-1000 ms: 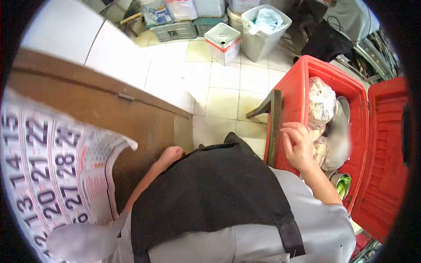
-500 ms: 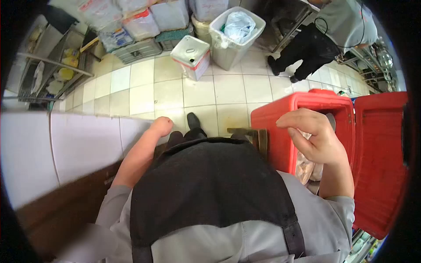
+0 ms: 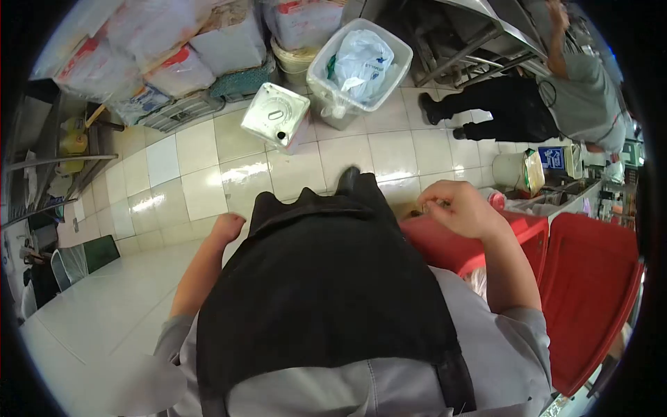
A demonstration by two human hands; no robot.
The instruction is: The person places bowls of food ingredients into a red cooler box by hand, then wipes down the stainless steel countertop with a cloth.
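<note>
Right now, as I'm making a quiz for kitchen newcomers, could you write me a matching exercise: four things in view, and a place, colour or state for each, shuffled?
Things:
1. Big box
2. Bin
3. Tin
4. Apron

Descriptions:
A. Square-topped, with a dark round hole
B. Black, being worn
C. Red, its lid open
D. Has a pale plastic bag in it

Pairs: 1-C, 2-D, 3-A, 4-B

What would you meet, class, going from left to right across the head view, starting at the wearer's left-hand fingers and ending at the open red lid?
Left-hand fingers → square metal tin → pale bin → right-hand fingers → open red lid.
</note>
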